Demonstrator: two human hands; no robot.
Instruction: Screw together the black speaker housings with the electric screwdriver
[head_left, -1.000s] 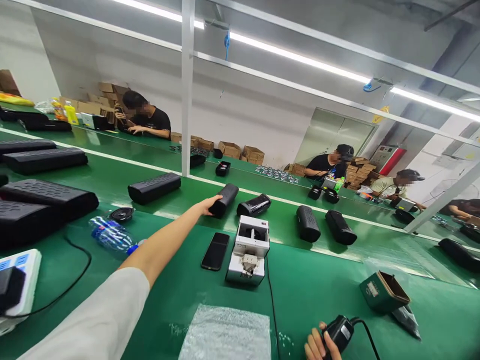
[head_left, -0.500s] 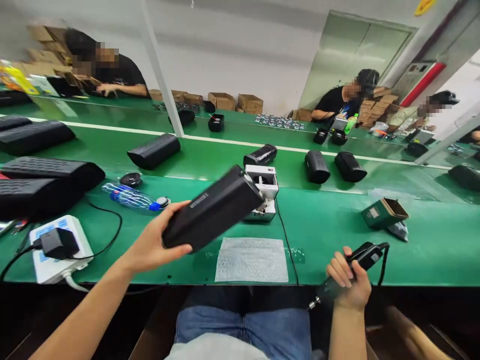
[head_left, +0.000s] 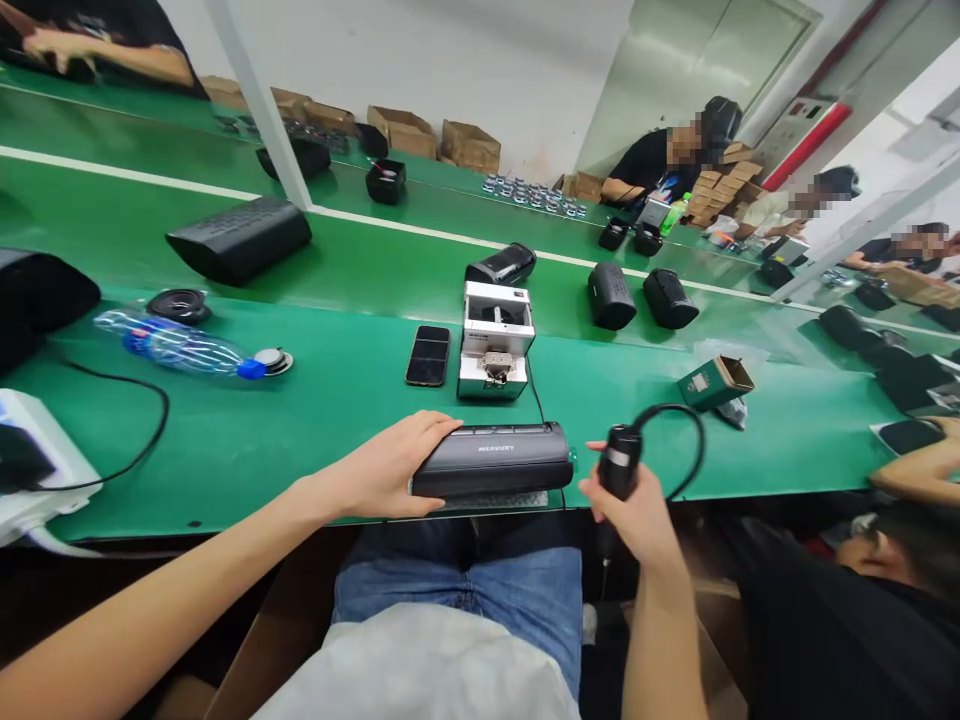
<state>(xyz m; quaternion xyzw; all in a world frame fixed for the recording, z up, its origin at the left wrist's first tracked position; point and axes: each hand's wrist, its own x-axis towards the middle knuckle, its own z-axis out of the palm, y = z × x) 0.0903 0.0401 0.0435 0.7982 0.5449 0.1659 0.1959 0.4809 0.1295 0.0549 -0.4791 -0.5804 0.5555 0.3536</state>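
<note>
My left hand (head_left: 405, 462) is closed round the left end of a black speaker (head_left: 495, 462) marked MERKURY. The speaker lies lengthwise at the bench's front edge, over a bubble-wrap sheet (head_left: 510, 499) that shows only as a strip beneath it. Just past the speaker's right end, my right hand (head_left: 626, 505) grips a black electric screwdriver (head_left: 620, 460). Its cable loops off to the right, and its thin bit points down past the bench edge. Behind the speaker stands a white screw feeder (head_left: 495, 345), beside a phone (head_left: 428, 356) lying flat.
To the left lie a plastic bottle (head_left: 176, 345), a round speaker driver (head_left: 178, 305) and a white power strip (head_left: 37, 470). A green box (head_left: 716, 382) stands at right. More black speakers (head_left: 240, 240) sit farther back. A co-worker (head_left: 847, 600) is close on my right.
My left hand has brought the tilted speaker down onto the bubble wrap, lettering now facing me. My right hand has moved left and up with the screwdriver, now nearly vertical. The view has shifted.
</note>
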